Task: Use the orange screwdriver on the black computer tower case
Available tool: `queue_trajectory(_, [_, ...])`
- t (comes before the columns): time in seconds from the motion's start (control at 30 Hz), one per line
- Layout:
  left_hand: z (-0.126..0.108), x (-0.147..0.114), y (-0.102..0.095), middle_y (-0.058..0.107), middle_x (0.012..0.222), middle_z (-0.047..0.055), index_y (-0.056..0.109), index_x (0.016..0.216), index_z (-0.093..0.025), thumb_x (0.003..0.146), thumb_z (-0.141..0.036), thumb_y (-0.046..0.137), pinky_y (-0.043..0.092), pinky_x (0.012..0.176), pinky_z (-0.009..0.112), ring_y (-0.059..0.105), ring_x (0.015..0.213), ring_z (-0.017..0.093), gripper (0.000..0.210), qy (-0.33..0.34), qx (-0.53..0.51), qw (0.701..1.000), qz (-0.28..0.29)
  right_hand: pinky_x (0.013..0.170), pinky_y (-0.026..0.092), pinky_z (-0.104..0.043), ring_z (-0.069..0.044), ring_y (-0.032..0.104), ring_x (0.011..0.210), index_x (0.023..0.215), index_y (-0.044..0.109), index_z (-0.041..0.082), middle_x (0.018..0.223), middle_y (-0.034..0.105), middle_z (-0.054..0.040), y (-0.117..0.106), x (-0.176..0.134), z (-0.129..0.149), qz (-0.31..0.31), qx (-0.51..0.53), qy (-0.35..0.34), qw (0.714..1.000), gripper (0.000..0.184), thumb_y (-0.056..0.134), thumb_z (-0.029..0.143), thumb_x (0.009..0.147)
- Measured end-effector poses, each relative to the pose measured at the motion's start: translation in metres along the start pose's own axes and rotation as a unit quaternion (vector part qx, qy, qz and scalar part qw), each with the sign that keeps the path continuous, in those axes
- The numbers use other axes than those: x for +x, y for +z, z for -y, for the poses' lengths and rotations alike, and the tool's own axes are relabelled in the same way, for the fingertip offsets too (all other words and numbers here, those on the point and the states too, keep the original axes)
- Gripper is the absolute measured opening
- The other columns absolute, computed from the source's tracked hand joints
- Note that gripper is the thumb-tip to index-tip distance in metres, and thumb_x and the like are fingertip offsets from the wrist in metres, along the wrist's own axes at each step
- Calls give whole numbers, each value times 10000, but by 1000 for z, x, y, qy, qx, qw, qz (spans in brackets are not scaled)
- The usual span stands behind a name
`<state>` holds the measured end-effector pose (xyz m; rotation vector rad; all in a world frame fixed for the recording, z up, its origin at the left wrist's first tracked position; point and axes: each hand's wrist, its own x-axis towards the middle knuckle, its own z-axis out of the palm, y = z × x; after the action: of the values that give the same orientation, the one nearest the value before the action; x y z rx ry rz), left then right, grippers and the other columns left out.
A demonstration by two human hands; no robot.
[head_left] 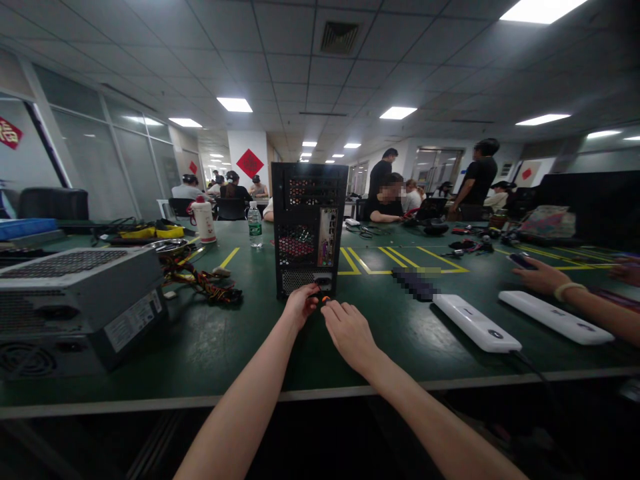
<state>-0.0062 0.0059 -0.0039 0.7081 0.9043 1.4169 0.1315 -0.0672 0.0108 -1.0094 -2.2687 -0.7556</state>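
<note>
A black computer tower (300, 230) stands upright on the green table, its rear panel facing me. Low on that panel sits the power supply (296, 281) with its perforated metal face and socket. My left hand (302, 304) is at the bottom edge of the panel, thumb and fingers pinched together; what they pinch is too small to make out. Close beside it, my right hand (349, 330) has its fingers closed around a small screwdriver (327, 300), of which only an orange and black bit shows. Most of this tool is hidden by the fingers.
Grey power supply units (80, 300) are stacked at left, with bundled cables (210, 283) beside them. A water bottle (255, 227) and a white flask (203, 221) stand behind. White power strips (475, 323) lie at right, near another person's hand (543, 275) holding a phone.
</note>
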Motion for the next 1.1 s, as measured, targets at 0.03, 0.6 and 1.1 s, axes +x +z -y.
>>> queue_trajectory(0.03, [0,0,0,580,974,102,565,918,-121,654,-118,505,298,355,145,464,452,27,271,0,0,1000,2,638,338,-259,-128,473,710,909,488,185,869,507,-41,1,0,0,0,-2,15,1000,162,350,151,832])
queue_trajectory(0.6, [-1,-2,2,582,969,95,555,894,-120,666,-186,539,309,343,142,466,438,23,237,-2,1,1000,4,586,395,-226,-101,497,649,960,442,159,963,447,-72,-1,-2,3,37,29,27,999,197,398,140,770])
queue_trajectory(1.1, [0,0,2,591,938,81,547,898,-127,657,-193,561,302,341,143,466,427,22,251,-4,2,1000,5,555,372,-226,-98,490,608,884,477,184,881,474,-46,3,0,1,-4,-2,42,999,147,348,236,834])
